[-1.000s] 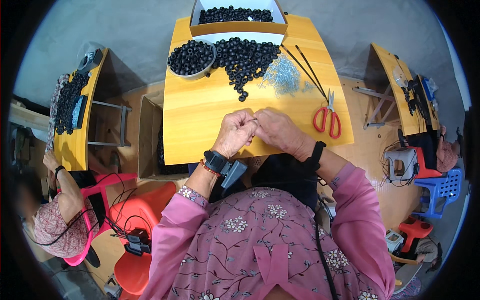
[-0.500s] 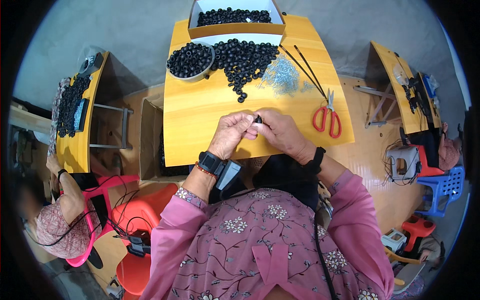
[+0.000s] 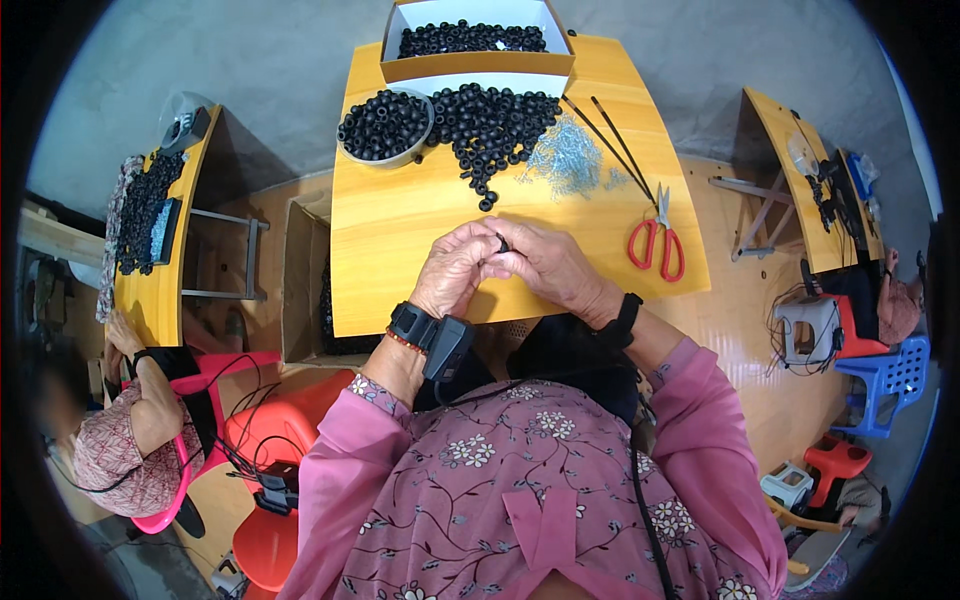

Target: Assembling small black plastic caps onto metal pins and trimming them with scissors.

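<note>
Over the near part of the yellow table (image 3: 400, 255), my left hand (image 3: 457, 265) and my right hand (image 3: 555, 265) meet fingertip to fingertip. Between them they pinch a small black ring-like part (image 3: 502, 243), mostly covered by the fingers. Beyond the hands spreads a pile of black ring-like parts (image 3: 490, 125), its tip reaching toward me. Left of that pile stands a clear round bowl (image 3: 425, 140) full of the same parts. To its right lies a heap of small pale-blue pieces (image 3: 565, 155), too fine to make out.
Red-handled scissors (image 3: 658, 240) and two thin dark sticks (image 3: 612, 140) lie at the right. An open box (image 3: 480, 68) of black parts stands at the back. A cardboard carton (image 3: 305, 280) is left of the table. Another person (image 3: 135, 420) sits at a side table on the left.
Both hands have turned slightly, and the black part has shifted a little left between the fingers. My left wrist has rolled, turning the device strapped there.
</note>
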A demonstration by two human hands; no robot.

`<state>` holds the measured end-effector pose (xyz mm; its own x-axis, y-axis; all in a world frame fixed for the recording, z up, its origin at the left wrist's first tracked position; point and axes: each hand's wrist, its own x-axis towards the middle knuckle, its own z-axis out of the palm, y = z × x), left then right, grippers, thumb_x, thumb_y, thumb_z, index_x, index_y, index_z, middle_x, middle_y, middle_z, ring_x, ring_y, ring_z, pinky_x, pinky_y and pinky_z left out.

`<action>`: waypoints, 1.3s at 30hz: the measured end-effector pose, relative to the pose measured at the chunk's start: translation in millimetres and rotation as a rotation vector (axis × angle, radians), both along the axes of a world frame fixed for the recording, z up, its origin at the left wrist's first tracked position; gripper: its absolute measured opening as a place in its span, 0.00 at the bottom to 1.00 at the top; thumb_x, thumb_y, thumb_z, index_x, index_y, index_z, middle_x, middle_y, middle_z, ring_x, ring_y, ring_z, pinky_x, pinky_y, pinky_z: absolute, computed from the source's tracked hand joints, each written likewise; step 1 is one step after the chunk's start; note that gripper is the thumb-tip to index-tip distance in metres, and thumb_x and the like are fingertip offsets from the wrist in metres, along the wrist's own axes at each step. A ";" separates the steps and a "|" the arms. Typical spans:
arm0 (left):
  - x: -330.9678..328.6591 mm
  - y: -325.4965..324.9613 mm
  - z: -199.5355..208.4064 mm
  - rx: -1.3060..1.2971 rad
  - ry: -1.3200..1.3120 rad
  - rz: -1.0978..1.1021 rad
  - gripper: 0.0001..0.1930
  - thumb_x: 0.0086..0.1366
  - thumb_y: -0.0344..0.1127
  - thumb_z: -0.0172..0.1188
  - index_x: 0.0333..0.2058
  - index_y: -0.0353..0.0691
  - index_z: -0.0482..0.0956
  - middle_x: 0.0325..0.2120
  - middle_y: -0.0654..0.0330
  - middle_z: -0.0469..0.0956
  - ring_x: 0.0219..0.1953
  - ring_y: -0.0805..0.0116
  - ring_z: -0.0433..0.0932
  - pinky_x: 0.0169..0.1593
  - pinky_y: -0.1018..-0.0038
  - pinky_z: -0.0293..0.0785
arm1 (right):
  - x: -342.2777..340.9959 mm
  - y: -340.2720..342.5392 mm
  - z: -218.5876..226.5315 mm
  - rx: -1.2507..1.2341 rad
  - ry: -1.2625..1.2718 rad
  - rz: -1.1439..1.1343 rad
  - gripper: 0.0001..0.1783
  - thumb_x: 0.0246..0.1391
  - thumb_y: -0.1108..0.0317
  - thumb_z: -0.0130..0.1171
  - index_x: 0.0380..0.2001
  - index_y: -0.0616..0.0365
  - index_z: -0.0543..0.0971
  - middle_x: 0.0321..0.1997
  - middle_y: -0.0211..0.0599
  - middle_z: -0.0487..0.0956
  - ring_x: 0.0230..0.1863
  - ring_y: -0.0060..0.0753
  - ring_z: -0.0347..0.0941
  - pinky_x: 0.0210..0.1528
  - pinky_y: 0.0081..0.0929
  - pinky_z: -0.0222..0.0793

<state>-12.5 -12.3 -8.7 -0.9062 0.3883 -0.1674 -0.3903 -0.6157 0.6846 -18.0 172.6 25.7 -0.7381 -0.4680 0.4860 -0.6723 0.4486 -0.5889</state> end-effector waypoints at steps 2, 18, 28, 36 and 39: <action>-2.1 -0.6 -1.4 0.003 -0.008 -0.001 0.05 0.69 0.28 0.56 0.39 0.35 0.80 0.36 0.59 0.81 0.35 0.66 0.83 0.42 0.69 0.83 | -0.7 0.0 0.2 0.027 0.014 -0.004 0.23 0.57 0.61 0.63 0.54 0.57 0.76 0.44 0.43 0.82 0.44 0.49 0.80 0.44 0.38 0.76; 2.9 6.1 -8.0 -0.115 0.114 0.026 0.06 0.70 0.32 0.61 0.37 0.35 0.78 0.32 0.57 0.83 0.33 0.68 0.83 0.39 0.71 0.82 | -0.9 8.4 12.0 0.279 -0.017 0.064 0.19 0.55 0.69 0.57 0.49 0.63 0.71 0.39 0.48 0.77 0.43 0.55 0.76 0.43 0.44 0.74; 7.0 16.8 0.9 -0.286 0.130 0.110 0.06 0.71 0.28 0.58 0.34 0.32 0.78 0.27 0.58 0.82 0.26 0.74 0.77 0.35 0.74 0.78 | 11.6 6.0 -3.4 0.236 -0.070 -0.020 0.21 0.55 0.72 0.58 0.52 0.65 0.70 0.37 0.52 0.79 0.37 0.58 0.78 0.38 0.46 0.75; 4.5 10.3 -2.4 -0.197 0.025 0.056 0.04 0.71 0.31 0.59 0.37 0.36 0.79 0.31 0.59 0.83 0.33 0.69 0.82 0.41 0.70 0.80 | 4.5 7.2 -8.9 0.102 -0.155 -0.007 0.21 0.59 0.67 0.60 0.54 0.60 0.73 0.39 0.51 0.81 0.42 0.56 0.79 0.42 0.45 0.76; 2.4 9.1 -0.6 -0.155 -0.001 0.064 0.04 0.71 0.31 0.59 0.38 0.37 0.80 0.33 0.59 0.83 0.33 0.69 0.82 0.41 0.69 0.80 | 5.9 5.4 -6.7 0.102 -0.079 -0.037 0.22 0.60 0.65 0.59 0.55 0.59 0.72 0.39 0.51 0.82 0.41 0.56 0.80 0.42 0.46 0.76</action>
<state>-10.1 -3.2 -9.3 -0.9280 0.2996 -0.2213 -0.3542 -0.5263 0.7730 -12.1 178.1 19.1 -0.7897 -0.4841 0.3769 -0.6076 0.5327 -0.5891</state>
